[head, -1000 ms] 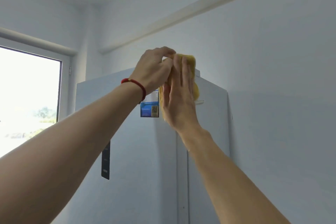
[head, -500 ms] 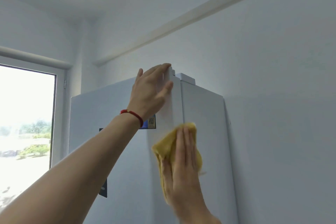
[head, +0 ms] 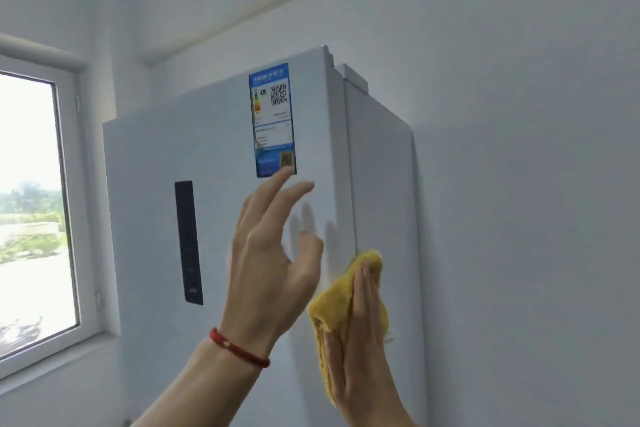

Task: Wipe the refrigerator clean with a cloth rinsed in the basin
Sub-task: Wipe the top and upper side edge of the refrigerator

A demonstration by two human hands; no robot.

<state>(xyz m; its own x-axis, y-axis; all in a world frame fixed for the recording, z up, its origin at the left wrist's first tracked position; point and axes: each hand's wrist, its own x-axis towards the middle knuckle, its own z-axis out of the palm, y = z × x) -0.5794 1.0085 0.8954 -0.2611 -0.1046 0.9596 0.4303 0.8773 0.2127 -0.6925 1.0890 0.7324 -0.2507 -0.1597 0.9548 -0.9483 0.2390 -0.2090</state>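
A tall white refrigerator (head: 221, 156) fills the middle of the view, with a blue energy label (head: 272, 120) near its top and a black panel (head: 188, 243) on the door. My right hand (head: 360, 350) presses a yellow cloth (head: 341, 298) flat against the fridge's right side panel, near the front edge. In front of the door hovers my left hand (head: 273, 263), with a red bracelet on the wrist, fingers spread and holding nothing. The basin is not in view.
A window (head: 31, 211) with a white frame and sill is at the left. A white wall (head: 519, 184) runs close along the fridge's right side, leaving a narrow gap. The ceiling beam passes above.
My right hand has slid the cloth down the fridge's side panel. My left hand has come off the top corner of the fridge and dropped to mid-door height, fingers apart.
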